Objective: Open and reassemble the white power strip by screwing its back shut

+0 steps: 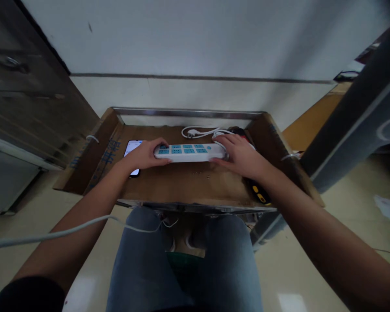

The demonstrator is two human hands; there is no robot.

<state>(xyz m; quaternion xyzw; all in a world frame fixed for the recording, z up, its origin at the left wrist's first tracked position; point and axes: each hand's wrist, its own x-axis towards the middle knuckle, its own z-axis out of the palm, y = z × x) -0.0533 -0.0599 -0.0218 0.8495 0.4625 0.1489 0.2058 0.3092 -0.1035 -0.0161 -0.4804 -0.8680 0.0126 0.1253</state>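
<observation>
"Jeans-clad knees (182, 260) below. Where's the strip?"
"White power strip (190, 152) lies on cardboard (182, 186), left hand (146, 154) and right hand (238, 156) closed around its opposite ends."

Left hand (145, 154), right hand (238, 156) grip white power strip (190, 152); phone (132, 148) seemingly under left hand.

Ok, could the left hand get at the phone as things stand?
Probably yes: the left hand lies right beside the phone, its wrist partly over it. Nothing else blocks it, though it would need to leave the power strip.
</observation>
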